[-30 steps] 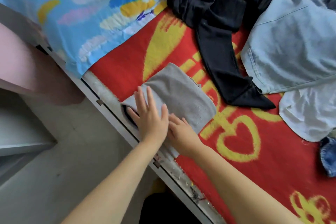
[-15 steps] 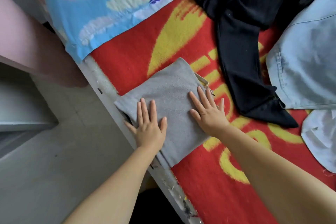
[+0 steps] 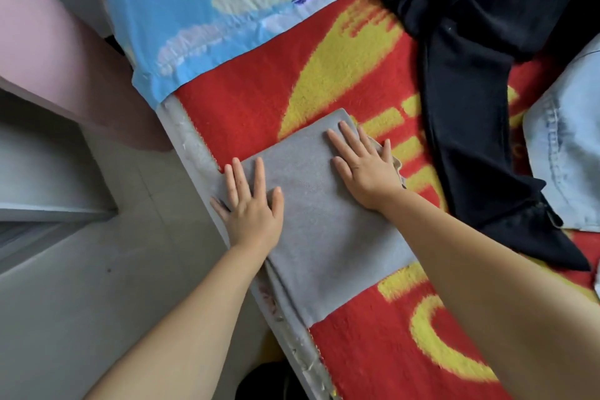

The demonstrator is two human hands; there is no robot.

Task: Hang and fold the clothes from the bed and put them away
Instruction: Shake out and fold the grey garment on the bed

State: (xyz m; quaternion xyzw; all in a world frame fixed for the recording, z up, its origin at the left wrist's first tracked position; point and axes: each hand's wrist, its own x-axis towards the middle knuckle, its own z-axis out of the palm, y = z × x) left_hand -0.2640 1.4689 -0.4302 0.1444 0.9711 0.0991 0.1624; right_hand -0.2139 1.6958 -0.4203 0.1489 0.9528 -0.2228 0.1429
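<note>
A folded grey garment point(image 3: 328, 214) lies at the centre of the frame, on the red-and-yellow blanket point(image 3: 246, 114) at the near edge of the bed, its lower left side overhanging the bed edge point(image 3: 194, 153). Both hands lie flat on it, probably to press the folds down and smooth the cloth so the bundle keeps its shape before it is put away. The left hand point(image 3: 251, 208) rests on the left corner, fingers point(image 3: 259, 172) straight and spread apart. The right hand point(image 3: 365, 166) rests on the upper right part, fingers likewise straight and splayed, clamped on nothing.

By count: two hands, one grey folded piece, one black garment point(image 3: 470, 84) sprawled unfolded at upper right, one pale denim garment point(image 3: 565, 153) at the right edge, and one blue patterned pillow point(image 3: 201, 13) at the top. The unfolded pieces suggest the task is far from finished.
</note>
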